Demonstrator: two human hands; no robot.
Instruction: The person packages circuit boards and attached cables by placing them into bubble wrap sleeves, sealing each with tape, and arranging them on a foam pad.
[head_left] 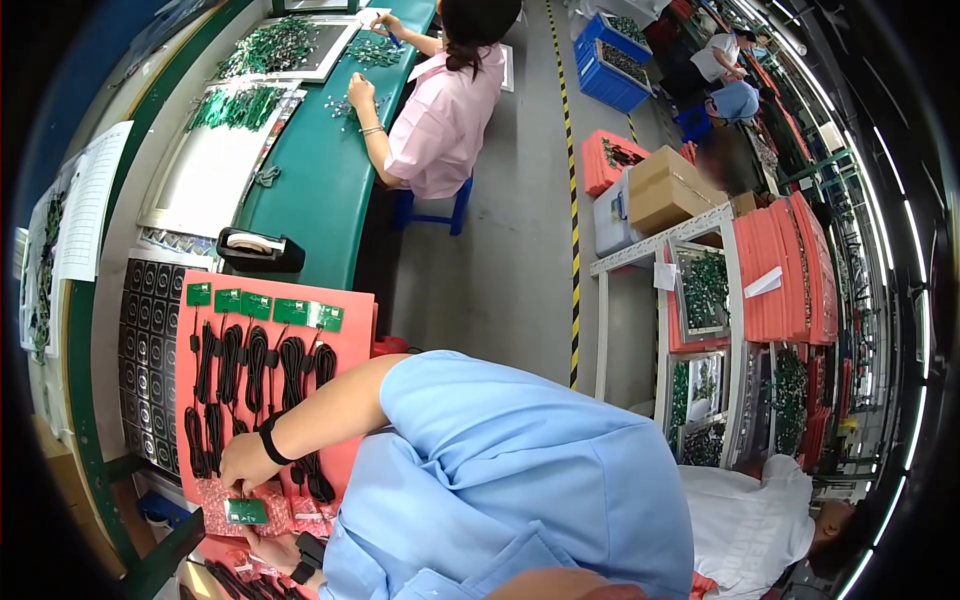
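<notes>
A small green circuit board [245,512] lies over a pink bubble-wrap bag [214,503] at the near end of the bench. My right hand [248,460], with a black band at the wrist, has its fingers pinched on the board's black cable [243,489]. Beside the board's lower edge, my left hand [275,549] wears a black watch and grips the edge of the bag, its fingers partly hidden. Right next to my right hand, several coiled black cables [257,357] joined to green boards [256,306] lie in rows on a red foam sheet [345,300].
Beyond the foam stands a black tape dispenser [262,250] on the green bench [315,190]. Farther along, a person in pink [445,130] handles small parts. Black cables [250,580] lie below my left hand. A rack of red sheets [785,270] stands to the right.
</notes>
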